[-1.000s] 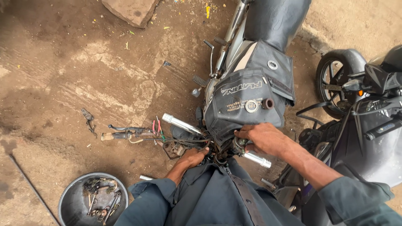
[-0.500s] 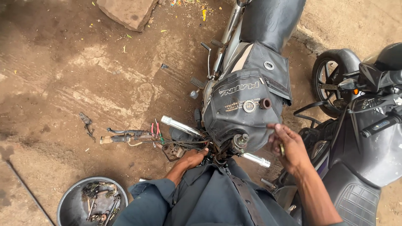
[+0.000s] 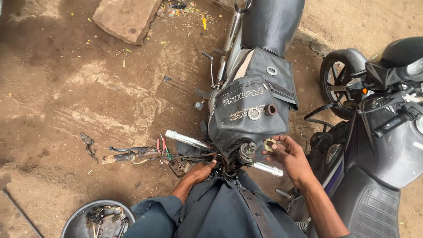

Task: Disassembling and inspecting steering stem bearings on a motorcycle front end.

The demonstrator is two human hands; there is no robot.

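Right hand (image 3: 288,154) pinches a small round brass-coloured slotted ring nut (image 3: 269,143) between thumb and fingertips, lifted just beside the bare steering stem (image 3: 246,151) at the front of the black fabric-covered motorcycle tank (image 3: 251,110), apparently so the ring stays level with the thread. Left hand (image 3: 200,171) grips low among the loose wiring (image 3: 176,155), seemingly steadying the stripped front end. Open dirt ground (image 3: 88,101) lies to the left, while a second dark motorcycle (image 3: 379,132) crowds the right side, and a round metal bowl of parts (image 3: 98,219) sits near the lower-left corner.
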